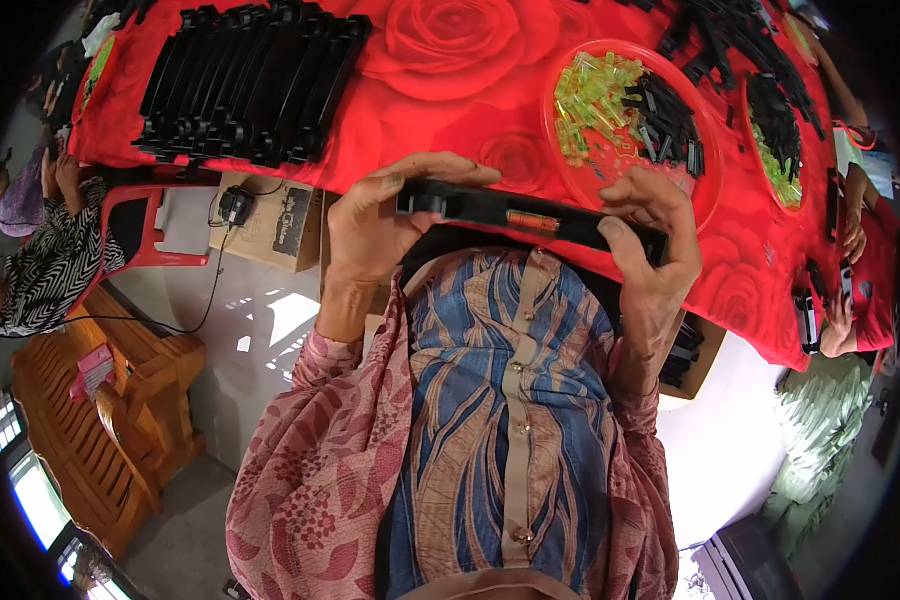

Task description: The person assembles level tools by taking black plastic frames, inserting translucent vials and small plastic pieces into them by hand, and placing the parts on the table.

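Note:
A long black spirit level frame (510, 215) is held level in front of my body, at the near edge of the table. My left hand (375, 215) grips its left end, fingers along the top edge and thumb beneath. At the other end my right hand (655, 235) is closed round it, thumb on the near face and fingers curled over the top. A small slot near the middle of the frame shows an orange-brown strip. Just beyond my right hand lies a round red tray (708, 165), holding yellow-green vials (595, 95) and small black plastic pieces (665, 125).
Many similar black frames (245, 85) lie in a row on the red rose-patterned tablecloth (440, 90). Another tray (775, 150) stands at right. People sit at both sides. A cardboard box (270, 235), a red chair (155, 230) and a wooden bench (90, 420) are at left.

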`<action>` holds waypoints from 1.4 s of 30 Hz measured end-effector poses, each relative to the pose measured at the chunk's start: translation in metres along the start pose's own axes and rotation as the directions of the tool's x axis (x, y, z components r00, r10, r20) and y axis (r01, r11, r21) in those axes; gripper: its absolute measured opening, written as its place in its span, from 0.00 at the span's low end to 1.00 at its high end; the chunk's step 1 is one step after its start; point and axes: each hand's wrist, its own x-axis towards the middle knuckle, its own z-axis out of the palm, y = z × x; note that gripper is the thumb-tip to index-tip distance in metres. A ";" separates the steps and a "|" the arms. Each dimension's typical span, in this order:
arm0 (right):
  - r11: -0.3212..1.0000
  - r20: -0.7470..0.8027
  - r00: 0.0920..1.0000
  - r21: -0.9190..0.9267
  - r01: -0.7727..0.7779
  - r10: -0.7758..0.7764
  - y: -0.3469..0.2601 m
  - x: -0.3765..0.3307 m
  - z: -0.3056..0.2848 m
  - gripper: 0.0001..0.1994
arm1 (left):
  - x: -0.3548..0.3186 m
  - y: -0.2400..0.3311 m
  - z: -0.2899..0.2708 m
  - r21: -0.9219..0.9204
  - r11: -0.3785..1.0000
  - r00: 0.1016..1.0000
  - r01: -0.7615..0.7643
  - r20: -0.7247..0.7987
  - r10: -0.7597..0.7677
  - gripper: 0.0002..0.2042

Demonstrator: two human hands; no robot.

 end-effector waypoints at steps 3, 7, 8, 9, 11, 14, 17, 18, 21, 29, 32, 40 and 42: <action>1.000 0.047 0.999 0.025 0.010 -0.012 0.002 0.004 -0.007 0.26 | -0.003 0.010 0.003 0.302 0.941 0.979 0.149 0.087 -0.183 0.29; 0.999 0.083 0.996 0.036 0.022 -0.025 0.009 0.004 -0.006 0.26 | -0.008 0.006 0.018 0.422 0.884 0.969 0.201 0.048 -0.243 0.22; 0.999 0.085 0.996 -0.012 0.031 -0.029 0.010 0.003 -0.005 0.26 | -0.007 0.008 0.024 0.503 0.827 0.953 0.252 0.018 -0.301 0.22; 0.998 0.089 0.995 -0.059 0.039 -0.033 0.011 0.003 -0.003 0.26 | -0.007 0.008 0.029 0.577 0.760 0.935 0.300 -0.020 -0.355 0.23; 0.996 0.100 0.995 -0.077 0.033 -0.025 0.012 0.001 -0.001 0.26 | -0.007 0.003 0.028 0.682 0.685 0.942 0.256 -0.017 -0.335 0.22; 0.993 0.126 0.992 -0.115 0.039 -0.025 0.019 0.000 0.001 0.25 | -0.006 -0.009 0.026 0.792 0.574 0.948 0.205 -0.015 -0.319 0.21; 0.987 0.163 0.986 -0.148 0.063 -0.038 0.023 0.001 0.003 0.24 | -0.003 -0.017 0.026 0.880 0.462 0.961 0.106 0.028 -0.274 0.18; 0.982 0.182 0.982 -0.172 0.083 -0.051 0.021 0.001 0.004 0.23 | -0.002 -0.019 0.026 0.929 0.369 0.969 -0.003 0.095 -0.230 0.18; 0.956 0.225 0.967 -0.237 0.176 -0.122 0.023 0.004 0.005 0.23 | -0.005 -0.025 0.033 0.916 0.399 0.974 0.049 0.044 -0.221 0.15; 0.940 0.246 0.958 -0.267 0.214 -0.149 0.024 0.006 0.004 0.20 | -0.007 -0.040 0.029 0.936 0.351 0.980 0.036 0.036 -0.196 0.11; 0.941 0.225 0.958 -0.243 0.235 -0.181 0.028 0.002 0.006 0.19 | -0.006 -0.039 0.036 0.904 0.382 0.949 0.192 -0.072 -0.308 0.11; 0.954 0.260 0.959 -0.239 0.180 -0.116 0.030 -0.003 0.002 0.16 | -0.008 -0.052 0.040 0.925 0.362 0.962 0.118 -0.016 -0.274 0.11; 0.950 0.279 0.949 -0.226 0.216 -0.149 0.032 -0.003 -0.001 0.16 | -0.006 -0.051 0.044 0.931 0.334 0.949 0.146 -0.037 -0.312 0.12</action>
